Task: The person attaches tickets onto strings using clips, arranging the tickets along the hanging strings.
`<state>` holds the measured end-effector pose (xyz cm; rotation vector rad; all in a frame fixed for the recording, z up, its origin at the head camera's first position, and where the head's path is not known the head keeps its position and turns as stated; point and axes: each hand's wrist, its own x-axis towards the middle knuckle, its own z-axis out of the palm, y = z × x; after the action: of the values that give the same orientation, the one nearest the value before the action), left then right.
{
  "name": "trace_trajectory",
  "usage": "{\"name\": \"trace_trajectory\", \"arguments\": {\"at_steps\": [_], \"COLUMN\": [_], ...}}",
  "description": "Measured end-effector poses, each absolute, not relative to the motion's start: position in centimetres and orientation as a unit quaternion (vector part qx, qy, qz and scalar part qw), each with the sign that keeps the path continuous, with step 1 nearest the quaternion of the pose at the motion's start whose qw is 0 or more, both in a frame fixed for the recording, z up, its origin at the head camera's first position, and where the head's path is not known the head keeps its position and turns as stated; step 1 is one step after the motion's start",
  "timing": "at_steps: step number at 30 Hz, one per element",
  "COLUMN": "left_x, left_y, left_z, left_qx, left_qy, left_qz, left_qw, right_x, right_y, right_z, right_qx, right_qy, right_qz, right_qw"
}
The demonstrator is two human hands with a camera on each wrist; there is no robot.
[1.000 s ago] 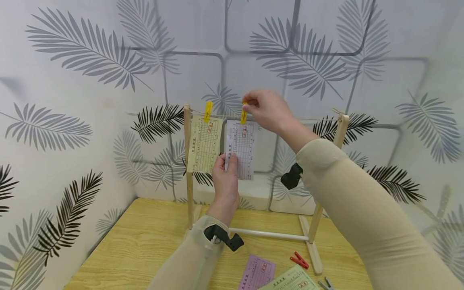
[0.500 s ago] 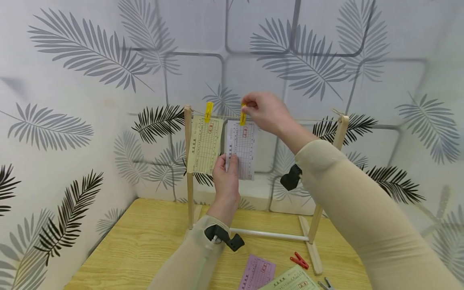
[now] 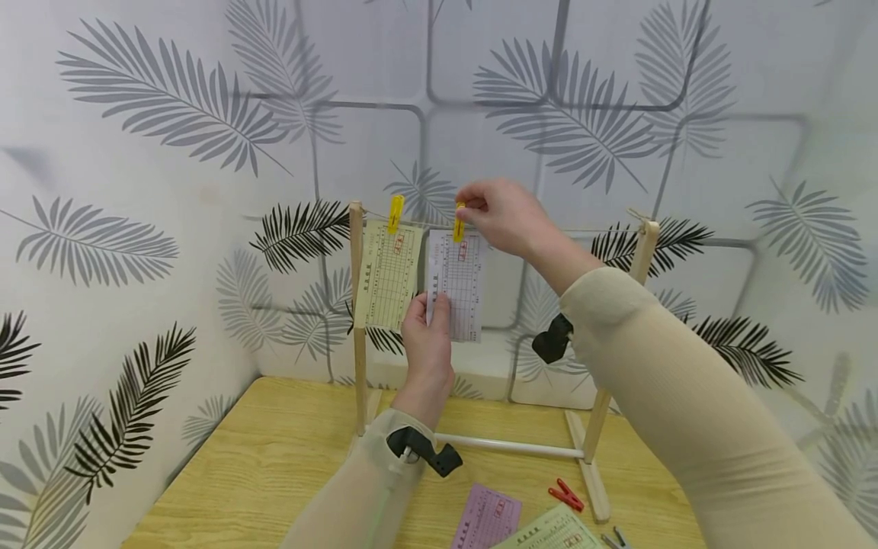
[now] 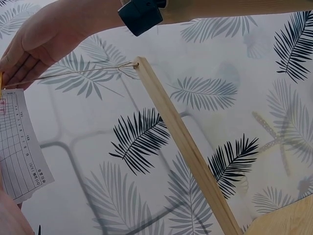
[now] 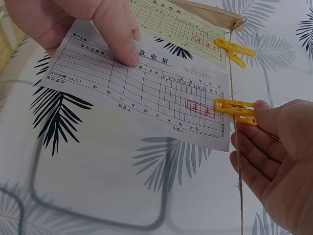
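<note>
A white slip (image 3: 458,284) hangs from the string (image 3: 590,228) of a wooden rack (image 3: 356,320), held there by a yellow clothespin (image 3: 458,222). My right hand (image 3: 499,215) pinches the top of that clothespin; in the right wrist view its fingertips (image 5: 266,122) touch the tail of the clothespin (image 5: 235,110), which bites the white slip (image 5: 146,93) and the string (image 5: 238,176). My left hand (image 3: 427,329) pinches the slip's lower left edge, thumb on the front. To the left, a yellowish slip (image 3: 388,273) hangs from a second yellow clothespin (image 3: 395,213).
On the wooden table (image 3: 274,457) lie a purple slip (image 3: 487,520), a greenish slip (image 3: 549,534), a red clothespin (image 3: 566,494) and a grey one (image 3: 616,538). The rack's right post (image 3: 620,335) stands near the wall. The left wrist view shows that post (image 4: 181,142) and string (image 4: 73,73).
My right hand has sunk slightly at the clothespin. The left hand and both slips have stayed where they were.
</note>
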<state>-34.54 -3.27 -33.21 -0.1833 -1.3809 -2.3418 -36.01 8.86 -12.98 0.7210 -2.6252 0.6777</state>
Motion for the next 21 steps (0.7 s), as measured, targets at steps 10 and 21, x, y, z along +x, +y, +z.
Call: {"name": "trace_trajectory", "arguments": {"at_steps": [10,21], "left_x": [-34.27,-34.17], "left_y": [-3.3,-3.29], "left_z": [-33.31,-34.02], "left_qx": [-0.066,-0.059], "left_qy": [-0.497,-0.49], "left_qz": [-0.84,-0.845], "left_qw": [0.208,0.205], "right_x": [-36.05,-36.22], "right_y": [8.98,9.02], "right_z": [-12.96,-13.01], "right_qx": [0.247,0.241], "right_qy": [-0.923,-0.925], "right_qz": [0.248,0.252], "right_qw": [0.157,0.153]}}
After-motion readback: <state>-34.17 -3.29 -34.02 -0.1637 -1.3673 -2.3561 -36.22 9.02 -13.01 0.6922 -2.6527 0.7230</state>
